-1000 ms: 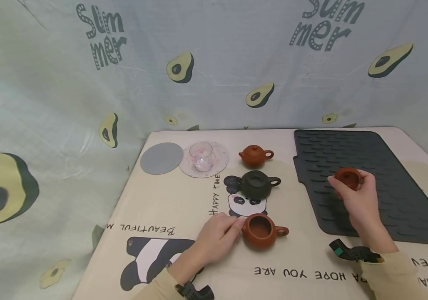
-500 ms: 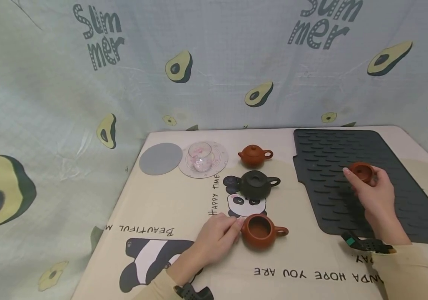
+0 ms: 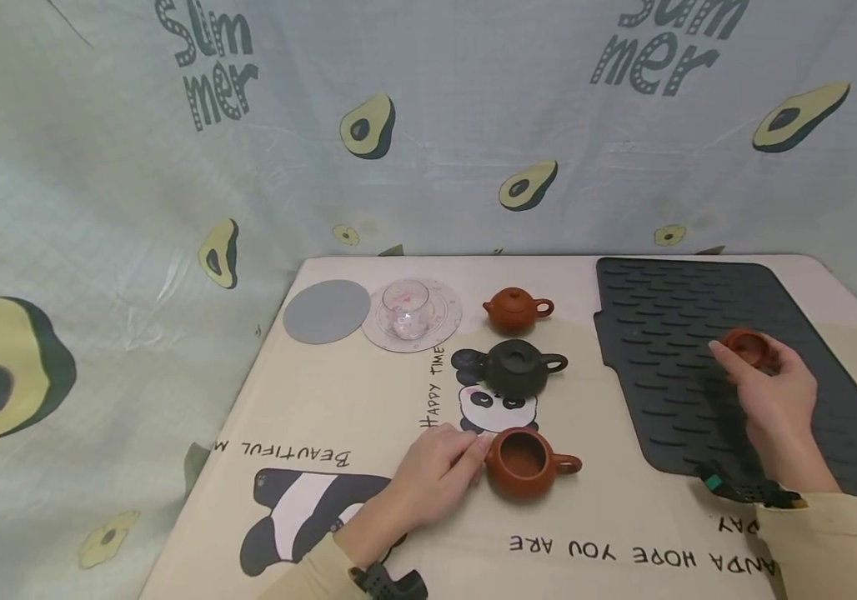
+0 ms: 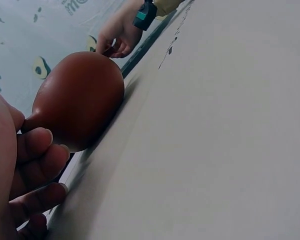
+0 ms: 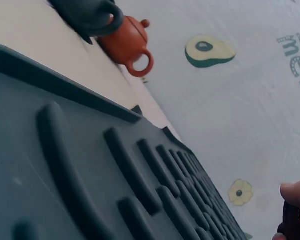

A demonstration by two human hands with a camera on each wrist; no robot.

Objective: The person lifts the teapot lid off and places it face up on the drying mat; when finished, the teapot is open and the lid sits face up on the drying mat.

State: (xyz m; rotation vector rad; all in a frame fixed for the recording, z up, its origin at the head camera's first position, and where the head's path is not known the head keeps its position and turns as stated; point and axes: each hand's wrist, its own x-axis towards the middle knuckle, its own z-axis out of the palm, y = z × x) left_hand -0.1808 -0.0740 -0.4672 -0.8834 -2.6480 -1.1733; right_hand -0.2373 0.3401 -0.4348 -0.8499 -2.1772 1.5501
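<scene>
A small reddish-brown clay teapot (image 3: 523, 462) stands upright near the front of the tabletop (image 3: 368, 392), on the printed cloth just below the panda face. Its lid is off, so the round mouth is open and the brown inside shows. The loop handle points right, and the spout side on the left is touched by the left hand's fingers (image 3: 466, 454). Its lid (image 3: 747, 345), a small round piece of the same red clay, is pinched in the right hand's fingers (image 3: 729, 357) above the dark ribbed mat (image 3: 661, 333), well apart from the pot.
</scene>
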